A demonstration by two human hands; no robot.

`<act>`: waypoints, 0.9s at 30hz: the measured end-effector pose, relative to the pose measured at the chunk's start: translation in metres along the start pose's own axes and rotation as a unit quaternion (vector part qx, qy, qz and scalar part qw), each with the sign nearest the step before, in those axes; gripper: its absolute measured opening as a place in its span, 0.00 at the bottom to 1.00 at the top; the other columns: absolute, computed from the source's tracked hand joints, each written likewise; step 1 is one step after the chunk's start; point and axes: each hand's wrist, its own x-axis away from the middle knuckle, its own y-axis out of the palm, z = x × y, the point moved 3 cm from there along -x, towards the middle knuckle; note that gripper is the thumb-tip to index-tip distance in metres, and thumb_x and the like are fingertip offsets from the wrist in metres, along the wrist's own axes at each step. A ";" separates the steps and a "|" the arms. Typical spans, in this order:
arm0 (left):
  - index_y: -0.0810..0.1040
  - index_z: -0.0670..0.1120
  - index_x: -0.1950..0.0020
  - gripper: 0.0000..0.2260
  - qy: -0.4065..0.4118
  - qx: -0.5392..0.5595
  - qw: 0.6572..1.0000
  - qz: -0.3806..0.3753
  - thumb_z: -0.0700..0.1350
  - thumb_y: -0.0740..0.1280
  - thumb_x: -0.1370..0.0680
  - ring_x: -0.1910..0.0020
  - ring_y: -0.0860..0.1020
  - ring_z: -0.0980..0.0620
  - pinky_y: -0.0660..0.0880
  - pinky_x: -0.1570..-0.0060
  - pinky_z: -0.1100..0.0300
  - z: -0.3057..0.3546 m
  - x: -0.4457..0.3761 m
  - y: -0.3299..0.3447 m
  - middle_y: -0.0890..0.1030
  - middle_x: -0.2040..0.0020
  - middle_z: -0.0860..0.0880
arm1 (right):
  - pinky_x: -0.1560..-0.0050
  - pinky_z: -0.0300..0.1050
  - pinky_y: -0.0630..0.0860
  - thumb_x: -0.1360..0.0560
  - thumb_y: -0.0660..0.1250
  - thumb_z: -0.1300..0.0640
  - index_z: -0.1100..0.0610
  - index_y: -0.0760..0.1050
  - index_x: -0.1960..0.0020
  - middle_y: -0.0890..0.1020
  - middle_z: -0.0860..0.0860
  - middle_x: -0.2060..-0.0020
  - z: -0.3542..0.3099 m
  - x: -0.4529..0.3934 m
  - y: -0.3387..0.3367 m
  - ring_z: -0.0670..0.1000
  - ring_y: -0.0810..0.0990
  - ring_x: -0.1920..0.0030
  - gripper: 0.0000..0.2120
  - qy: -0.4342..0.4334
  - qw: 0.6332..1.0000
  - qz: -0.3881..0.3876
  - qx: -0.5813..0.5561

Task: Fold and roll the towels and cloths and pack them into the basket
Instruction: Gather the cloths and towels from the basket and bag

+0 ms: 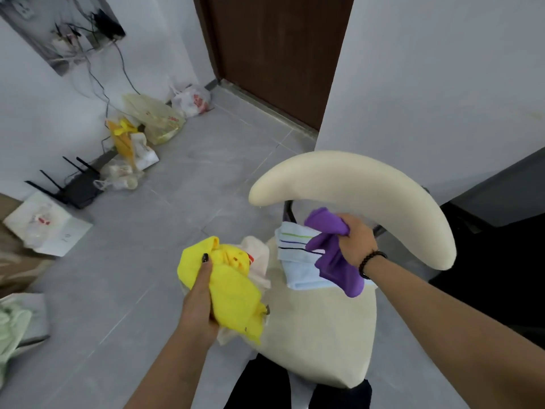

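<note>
**Both hands full of cloths above the chair seat**

Your left hand (200,293) grips a bright yellow microfibre cloth (233,290) in a loose bunch, the thumb laid along its top and the fingers (194,314) curled under it. A pale cream cloth (258,255) is bunched behind the yellow one, and some of it hangs out below your palm, so you seem to be holding both together. Your right hand (355,240) is clenched round the upper part of a crumpled purple cloth (333,252), and the rest of it drapes down freely. Holding it high like that probably lets the fabric fall open so you can find an edge to fold from.

Just under the purple cloth, a white towel with green, blue and black stripes (298,255) lies on the cream padded chair seat (318,335), near the curved cream backrest (368,184). The seat seems to be your sorting place, though it offers little flat room.

No basket shows in this view, so I cannot tell where it stands. Nothing looks folded or rolled yet, so the task seems to be at its start.

Against the far wall sit plastic bags (156,119) and a black router (76,187). A pale green cloth (11,329) lies at the left edge.
</note>
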 end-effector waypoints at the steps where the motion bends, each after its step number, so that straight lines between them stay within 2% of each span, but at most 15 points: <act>1: 0.69 0.29 0.42 0.30 0.004 -0.002 1.000 -0.004 0.57 0.66 0.25 0.51 0.76 0.37 0.71 0.44 0.30 0.001 0.001 -0.001 0.74 0.44 0.27 | 0.51 0.38 0.67 0.29 0.55 0.70 0.51 0.76 0.43 0.78 0.47 0.55 0.003 -0.003 0.006 0.53 0.76 0.51 0.23 -0.007 1.000 -0.028 0.011; 4: 0.72 0.33 0.49 0.20 0.028 -0.004 1.000 -0.006 0.52 0.61 0.21 0.53 0.78 0.37 0.75 0.46 0.39 0.009 0.005 -0.002 0.79 0.53 0.34 | 0.52 0.32 0.69 0.27 0.60 0.67 0.46 0.72 0.38 0.78 0.47 0.51 0.015 -0.006 0.025 0.49 0.78 0.48 0.23 0.008 0.989 -0.134 0.069; 5: 0.73 0.35 0.50 0.18 0.025 -0.001 1.000 -0.002 0.52 0.61 0.20 0.55 0.79 0.39 0.77 0.49 0.44 0.009 0.003 -0.003 0.79 0.55 0.36 | 0.46 0.34 0.69 0.27 0.63 0.63 0.46 0.68 0.33 0.76 0.49 0.43 0.020 -0.005 0.031 0.51 0.75 0.41 0.25 0.015 0.979 -0.165 0.120; 7: 0.76 0.43 0.48 0.15 -0.049 0.009 0.999 -0.021 0.55 0.62 0.21 0.55 0.80 0.45 0.77 0.53 0.52 0.003 0.001 -0.002 0.80 0.52 0.43 | 0.33 0.45 0.65 0.29 0.68 0.56 0.49 0.59 0.25 0.66 0.53 0.30 0.026 -0.005 0.041 0.55 0.65 0.30 0.34 0.018 0.963 -0.188 0.193; 9: 0.77 0.45 0.46 0.18 -0.088 0.008 0.995 -0.037 0.59 0.65 0.24 0.52 0.81 0.46 0.77 0.53 0.52 -0.003 -0.004 -0.003 0.82 0.49 0.45 | 0.31 0.45 0.62 0.29 0.71 0.56 0.53 0.60 0.25 0.65 0.55 0.29 0.011 0.004 0.046 0.55 0.65 0.30 0.35 0.023 0.981 -0.162 0.100; 11: 0.79 0.47 0.44 0.20 -0.095 -0.014 0.995 -0.028 0.61 0.68 0.27 0.50 0.81 0.46 0.77 0.52 0.51 -0.003 -0.003 0.003 0.83 0.50 0.46 | 0.35 0.45 0.68 0.28 0.72 0.58 0.53 0.66 0.30 0.70 0.55 0.32 -0.016 0.023 0.045 0.51 0.72 0.38 0.29 0.037 0.988 -0.131 -0.073; 13: 0.79 0.49 0.43 0.20 -0.091 -0.036 0.994 -0.046 0.60 0.69 0.29 0.51 0.81 0.46 0.77 0.51 0.51 0.002 0.004 0.020 0.84 0.52 0.46 | 0.40 0.46 0.73 0.29 0.73 0.58 0.49 0.69 0.35 0.74 0.52 0.35 -0.041 0.048 0.048 0.48 0.76 0.45 0.25 0.035 0.960 -0.171 -0.217; 14: 0.80 0.49 0.44 0.19 -0.095 -0.043 0.992 -0.072 0.59 0.69 0.29 0.53 0.82 0.46 0.77 0.51 0.50 0.005 0.010 0.031 0.84 0.53 0.45 | 0.40 0.47 0.74 0.31 0.75 0.55 0.47 0.69 0.35 0.74 0.49 0.35 -0.053 0.062 0.049 0.48 0.76 0.43 0.27 0.018 0.947 -0.203 -0.249; 16: 0.84 0.49 0.52 0.14 -0.105 -0.004 0.985 -0.140 0.56 0.67 0.29 0.60 0.84 0.47 0.76 0.52 0.49 0.014 0.025 0.056 0.85 0.59 0.44 | 0.36 0.48 0.73 0.36 0.78 0.49 0.44 0.66 0.31 0.71 0.43 0.34 -0.066 0.080 0.055 0.46 0.72 0.36 0.37 -0.021 0.948 -0.229 -0.220; 17: 0.85 0.49 0.54 0.13 -0.106 0.020 0.981 -0.164 0.55 0.65 0.27 0.61 0.84 0.48 0.76 0.52 0.49 0.018 0.031 0.066 0.85 0.59 0.44 | 0.35 0.47 0.70 0.38 0.79 0.47 0.45 0.63 0.29 0.69 0.42 0.33 -0.071 0.084 0.054 0.44 0.69 0.34 0.42 -0.032 0.959 -0.212 -0.185; 19: 0.82 0.48 0.44 0.19 -0.100 0.064 0.970 -0.211 0.58 0.58 0.22 0.49 0.83 0.47 0.74 0.45 0.48 0.021 0.036 0.083 0.84 0.48 0.43 | 0.35 0.45 0.69 0.42 0.79 0.45 0.47 0.63 0.29 0.70 0.43 0.34 -0.076 0.083 0.049 0.43 0.69 0.34 0.45 -0.068 0.979 -0.141 -0.129; 21: 0.77 0.47 0.36 0.24 -0.098 0.077 0.961 -0.246 0.60 0.52 0.20 0.41 0.79 0.46 0.72 0.41 0.48 0.021 0.036 0.093 0.81 0.41 0.44 | 0.40 0.41 0.71 0.41 0.76 0.48 0.45 0.69 0.36 0.77 0.42 0.41 -0.076 0.079 0.033 0.40 0.73 0.39 0.35 -0.089 0.984 -0.079 -0.135; 23: 0.77 0.48 0.38 0.24 -0.087 0.043 0.960 -0.263 0.61 0.52 0.20 0.45 0.81 0.51 0.74 0.45 0.52 0.017 0.037 0.105 0.83 0.45 0.48 | 0.48 0.31 0.71 0.34 0.74 0.59 0.42 0.73 0.48 0.79 0.37 0.53 -0.071 0.078 0.011 0.32 0.75 0.49 0.21 -0.082 0.985 -0.039 -0.149; 25: 0.79 0.49 0.44 0.19 -0.070 -0.027 0.962 -0.262 0.60 0.58 0.22 0.54 0.83 0.55 0.75 0.53 0.57 0.010 0.037 0.113 0.85 0.54 0.51 | 0.53 0.33 0.73 0.30 0.70 0.65 0.42 0.73 0.55 0.80 0.38 0.59 -0.060 0.076 -0.007 0.32 0.77 0.57 0.17 -0.057 0.983 -0.045 -0.167; 27: 0.79 0.47 0.49 0.17 -0.061 -0.064 0.963 -0.256 0.59 0.63 0.24 0.54 0.82 0.54 0.75 0.57 0.58 0.004 0.038 0.120 0.84 0.54 0.51 | 0.55 0.36 0.75 0.28 0.67 0.66 0.50 0.76 0.52 0.81 0.44 0.58 -0.046 0.073 -0.020 0.37 0.78 0.60 0.12 -0.033 0.983 -0.046 -0.172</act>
